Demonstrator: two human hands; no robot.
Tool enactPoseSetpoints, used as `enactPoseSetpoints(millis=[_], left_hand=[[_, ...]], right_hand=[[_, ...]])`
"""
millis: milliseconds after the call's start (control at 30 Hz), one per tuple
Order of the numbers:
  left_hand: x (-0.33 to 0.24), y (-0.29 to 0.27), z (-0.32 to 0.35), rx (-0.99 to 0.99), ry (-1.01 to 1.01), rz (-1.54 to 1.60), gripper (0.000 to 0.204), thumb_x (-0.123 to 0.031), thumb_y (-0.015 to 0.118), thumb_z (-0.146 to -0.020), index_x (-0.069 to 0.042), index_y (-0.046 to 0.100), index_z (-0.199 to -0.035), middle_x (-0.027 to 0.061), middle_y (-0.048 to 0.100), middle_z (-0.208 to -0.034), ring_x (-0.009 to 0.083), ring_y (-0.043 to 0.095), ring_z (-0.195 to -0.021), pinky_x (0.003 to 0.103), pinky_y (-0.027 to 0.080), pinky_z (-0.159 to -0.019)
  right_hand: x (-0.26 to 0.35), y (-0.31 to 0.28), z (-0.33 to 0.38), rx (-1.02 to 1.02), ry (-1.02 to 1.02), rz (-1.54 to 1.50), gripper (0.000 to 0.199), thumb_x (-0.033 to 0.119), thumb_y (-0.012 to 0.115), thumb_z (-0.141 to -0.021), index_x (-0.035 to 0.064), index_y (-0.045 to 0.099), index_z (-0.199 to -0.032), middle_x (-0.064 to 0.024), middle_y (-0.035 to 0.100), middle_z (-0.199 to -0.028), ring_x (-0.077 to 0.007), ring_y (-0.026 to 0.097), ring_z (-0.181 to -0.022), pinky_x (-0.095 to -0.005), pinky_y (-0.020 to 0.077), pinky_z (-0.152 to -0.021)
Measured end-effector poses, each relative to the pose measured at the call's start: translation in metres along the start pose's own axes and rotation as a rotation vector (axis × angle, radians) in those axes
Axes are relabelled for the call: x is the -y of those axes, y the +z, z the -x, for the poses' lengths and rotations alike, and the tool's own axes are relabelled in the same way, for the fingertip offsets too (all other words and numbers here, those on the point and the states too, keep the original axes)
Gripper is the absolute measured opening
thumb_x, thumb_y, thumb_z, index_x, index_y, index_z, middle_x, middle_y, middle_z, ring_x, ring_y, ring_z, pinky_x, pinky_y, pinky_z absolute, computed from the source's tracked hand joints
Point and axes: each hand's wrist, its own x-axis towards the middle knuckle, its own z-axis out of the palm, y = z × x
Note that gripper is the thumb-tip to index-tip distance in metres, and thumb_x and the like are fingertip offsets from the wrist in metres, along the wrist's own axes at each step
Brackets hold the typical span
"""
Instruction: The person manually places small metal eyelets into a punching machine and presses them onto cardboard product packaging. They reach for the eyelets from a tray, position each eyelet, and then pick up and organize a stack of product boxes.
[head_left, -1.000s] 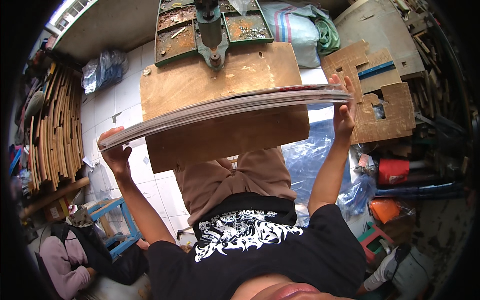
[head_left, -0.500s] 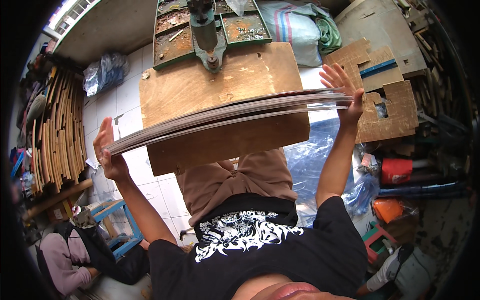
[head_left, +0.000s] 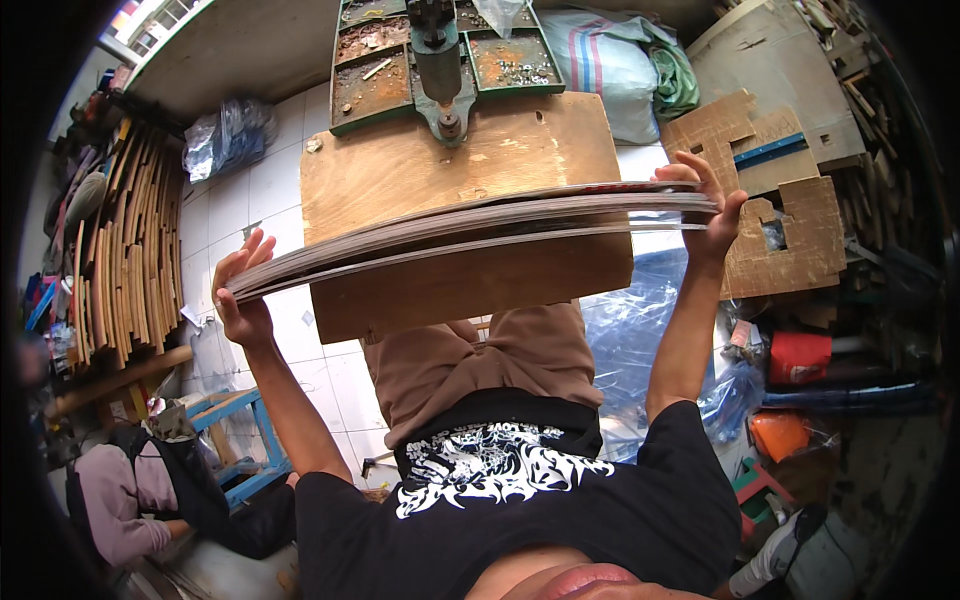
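Left of frame: wooden strips (head_left: 125, 255), white tiled floor (head_left: 230, 208). Left-centre: left hand (head_left: 246, 318), fingers clamped on stack of thin sheets (head_left: 470, 218). Centre: stack spans wooden desk (head_left: 400, 165). Right-centre: right hand (head_left: 714, 238), fingers clamped around stack's other end. Stack hides part of desk; metal machine (head_left: 440, 75) cut off at top edge.

White-printed black T-shirt (head_left: 520, 520) tops brown trousers (head_left: 530, 355), perhaps shorts.

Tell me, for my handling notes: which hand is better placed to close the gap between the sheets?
Right, probably: the right hand is where the lowest layer gapes from the stack; near the left hand, the sheets lie close together.
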Motion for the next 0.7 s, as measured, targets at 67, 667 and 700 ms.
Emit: enactPoseSetpoints(millis=[67,667,700], left_hand=[[-0.001,0.002,0.001,-0.002,-0.009,-0.016,0.06,-0.054,0.049,-0.096,-0.005,0.054,-0.13,0.0345,0.045,-0.14,0.0461,0.052,-0.125,0.051,0.037,-0.109],[0.001,0.025,-0.01,-0.165,0.198,-0.17,0.059,-0.051,0.054,-0.093,-0.007,0.043,-0.13,0.0274,0.047,-0.136,0.0422,0.045,-0.13,0.056,0.027,-0.114],[0.002,0.02,-0.009,-0.177,0.185,-0.183,0.059,-0.052,0.055,-0.093,-0.007,0.044,-0.128,0.0262,0.05,-0.133,0.0406,0.047,-0.129,0.056,0.03,-0.113]], right_hand=[[-0.001,0.001,0.0,-0.01,-0.012,-0.024,0.11,0.089,0.037,-0.077,-0.0045,0.047,-0.135,-0.0219,0.065,-0.112,-0.0292,0.064,-0.104,-0.0408,0.0497,-0.095],[0.008,0.025,0.003,0.006,-0.002,-0.05,0.119,0.094,0.032,-0.072,-0.0036,0.042,-0.139,-0.0172,0.059,-0.107,-0.0274,0.057,-0.11,-0.0404,0.0433,-0.102],[0.003,0.019,0.006,0.046,0.006,-0.059,0.118,0.093,0.033,-0.073,-0.0027,0.041,-0.14,-0.0171,0.059,-0.109,-0.0293,0.057,-0.111,-0.0425,0.0422,-0.103]])
